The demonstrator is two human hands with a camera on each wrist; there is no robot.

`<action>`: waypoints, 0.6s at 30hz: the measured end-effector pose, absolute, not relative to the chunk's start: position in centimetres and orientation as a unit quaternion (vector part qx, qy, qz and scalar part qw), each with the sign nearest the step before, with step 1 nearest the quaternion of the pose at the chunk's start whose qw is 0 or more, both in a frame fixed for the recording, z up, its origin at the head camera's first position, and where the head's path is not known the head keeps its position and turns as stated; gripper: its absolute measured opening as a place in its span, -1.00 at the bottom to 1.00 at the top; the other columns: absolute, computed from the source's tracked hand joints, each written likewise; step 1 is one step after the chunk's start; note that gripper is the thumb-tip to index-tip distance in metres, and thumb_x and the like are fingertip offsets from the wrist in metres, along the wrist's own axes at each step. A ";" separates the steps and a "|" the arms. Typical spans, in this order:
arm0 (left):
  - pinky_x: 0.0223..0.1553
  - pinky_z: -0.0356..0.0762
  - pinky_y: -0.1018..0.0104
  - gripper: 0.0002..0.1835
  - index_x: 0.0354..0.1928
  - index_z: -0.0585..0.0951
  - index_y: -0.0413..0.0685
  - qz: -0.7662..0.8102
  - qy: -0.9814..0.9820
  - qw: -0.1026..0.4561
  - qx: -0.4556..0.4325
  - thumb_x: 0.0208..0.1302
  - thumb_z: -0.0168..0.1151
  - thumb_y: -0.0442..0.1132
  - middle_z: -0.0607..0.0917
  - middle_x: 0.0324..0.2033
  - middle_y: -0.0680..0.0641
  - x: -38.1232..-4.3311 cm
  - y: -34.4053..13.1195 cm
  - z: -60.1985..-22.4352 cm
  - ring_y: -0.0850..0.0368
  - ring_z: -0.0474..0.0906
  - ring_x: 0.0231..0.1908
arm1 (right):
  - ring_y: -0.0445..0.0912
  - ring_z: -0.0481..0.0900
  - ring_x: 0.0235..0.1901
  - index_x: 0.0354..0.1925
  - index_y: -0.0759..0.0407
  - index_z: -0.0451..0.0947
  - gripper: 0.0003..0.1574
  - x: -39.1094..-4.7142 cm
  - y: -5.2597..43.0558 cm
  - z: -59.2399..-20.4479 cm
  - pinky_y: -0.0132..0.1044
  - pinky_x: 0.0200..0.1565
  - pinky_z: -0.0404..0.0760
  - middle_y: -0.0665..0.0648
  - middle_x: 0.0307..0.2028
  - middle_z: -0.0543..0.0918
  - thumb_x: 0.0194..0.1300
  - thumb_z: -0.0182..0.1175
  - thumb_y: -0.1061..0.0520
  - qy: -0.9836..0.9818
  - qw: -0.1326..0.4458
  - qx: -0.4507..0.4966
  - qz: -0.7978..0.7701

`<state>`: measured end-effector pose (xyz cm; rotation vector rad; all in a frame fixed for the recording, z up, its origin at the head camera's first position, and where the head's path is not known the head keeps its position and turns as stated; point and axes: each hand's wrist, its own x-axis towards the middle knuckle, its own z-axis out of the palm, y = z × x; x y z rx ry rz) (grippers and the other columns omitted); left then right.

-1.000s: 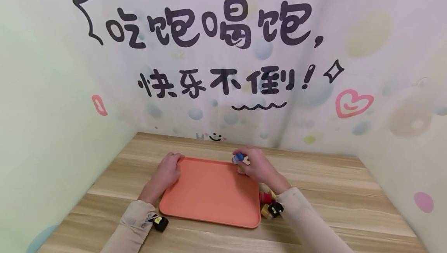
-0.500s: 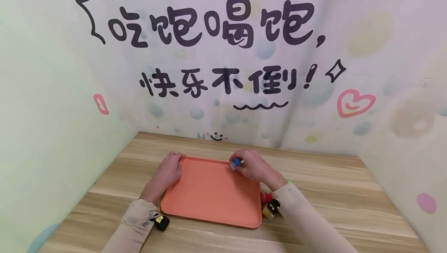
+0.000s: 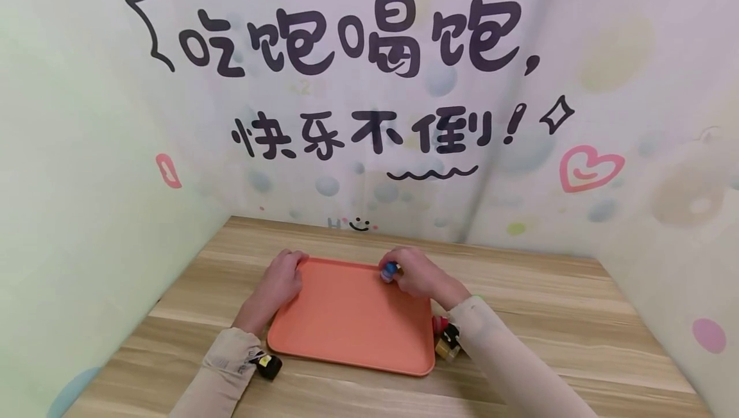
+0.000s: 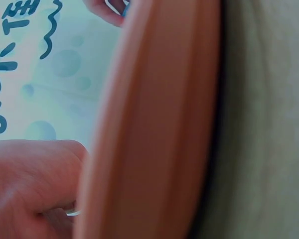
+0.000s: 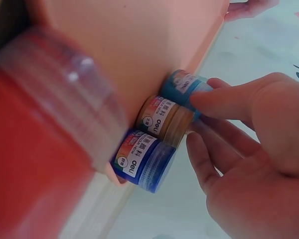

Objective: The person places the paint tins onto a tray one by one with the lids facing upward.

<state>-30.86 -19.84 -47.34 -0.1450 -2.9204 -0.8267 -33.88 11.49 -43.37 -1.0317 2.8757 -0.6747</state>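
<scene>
Head view: the right hand (image 3: 417,274) is at the far edge of the orange tray (image 3: 346,322), near the far right corner, and the light blue jar (image 3: 389,271) pinched in its fingertips sits a touch further left and lower than a second ago! The left hand (image 3: 283,278) grips the far left corner, same as then, and a red jar (image 3: 441,324) waits just off the right edge. Left wrist view: that hand is up against the tray's rim, fingertips out of sight. Right wrist view, and there's the row: dark blue jar (image 5: 144,162) nearest the corner, brown jar (image 5: 164,119) in the middle, light blue right beside it, so the third place looks all but filled, the jar not yet let go
</scene>
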 end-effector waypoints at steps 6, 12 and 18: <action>0.30 0.65 -0.18 -0.59 0.32 0.61 -0.36 -0.271 -0.960 0.053 -0.051 0.48 0.17 -0.50 0.64 0.15 -0.34 -30.9 -19.8 -47.3 -0.22 0.61 0.13 | 0.04 0.65 -0.09 -0.01 0.21 0.81 -0.64 -33.8 11.5 -43.3 0.02 0.16 0.73 0.15 -0.08 0.79 0.37 0.25 0.49 0.921 0.001 -0.334 -0.200; 0.27 0.67 -0.18 -0.58 0.33 0.60 -0.37 -0.273 -0.960 0.049 -0.049 0.48 0.16 -0.50 0.63 0.13 -0.34 -30.9 -19.8 -47.3 -0.21 0.61 0.09 | 0.09 0.72 0.04 0.06 0.18 0.81 -0.52 -33.8 11.9 -43.3 0.07 0.23 0.71 0.16 0.02 0.81 0.35 0.17 0.51 0.918 -0.007 -0.349 -0.191; 0.26 0.67 -0.18 -0.57 0.33 0.59 -0.37 -0.277 -0.959 0.045 -0.047 0.46 0.17 -0.51 0.62 0.13 -0.34 -30.8 -19.7 -47.2 -0.20 0.60 0.08 | 0.16 0.70 0.16 0.13 0.14 0.78 -0.46 -33.8 12.7 -43.3 0.07 0.23 0.68 0.16 0.13 0.78 0.35 0.13 0.50 0.919 0.000 -0.335 -0.207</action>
